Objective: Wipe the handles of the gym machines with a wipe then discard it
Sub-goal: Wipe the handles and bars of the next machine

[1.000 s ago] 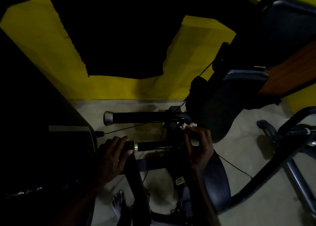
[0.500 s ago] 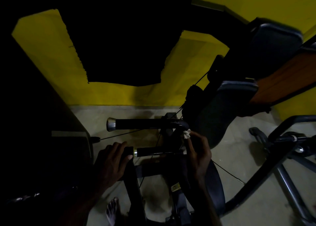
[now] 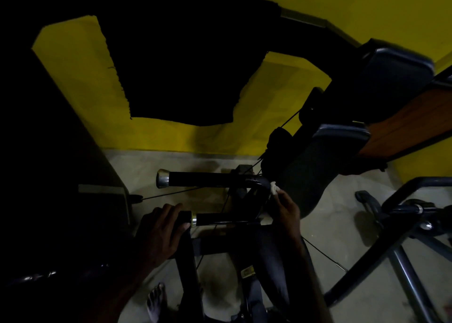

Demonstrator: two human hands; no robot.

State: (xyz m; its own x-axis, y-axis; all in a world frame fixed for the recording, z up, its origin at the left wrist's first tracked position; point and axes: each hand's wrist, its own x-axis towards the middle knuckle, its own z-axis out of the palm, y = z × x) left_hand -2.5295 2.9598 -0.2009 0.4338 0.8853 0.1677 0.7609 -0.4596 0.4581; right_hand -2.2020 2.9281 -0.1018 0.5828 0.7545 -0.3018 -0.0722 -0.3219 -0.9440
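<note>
Two black handles of a gym machine lie side by side below me. The far handle (image 3: 205, 178) has a silver end cap and curves at its right end. The near handle (image 3: 220, 219) has a brass ring. My left hand (image 3: 162, 229) grips the left end of the near handle. My right hand (image 3: 285, 209) pinches a small white wipe (image 3: 274, 188) and holds it against the curved right end of the far handle.
A dark padded seat (image 3: 315, 173) and a wooden board (image 3: 403, 124) stand to the right. A black metal frame (image 3: 391, 237) crosses the floor at lower right. Thin cables run past the handles. A yellow wall (image 3: 151, 136) lies ahead. A bare foot (image 3: 156, 300) is below.
The view has tilted so the handles sit lower in the frame. My right hand with the wipe has shifted slightly along the curved end of the far handle. My left hand keeps its grip.
</note>
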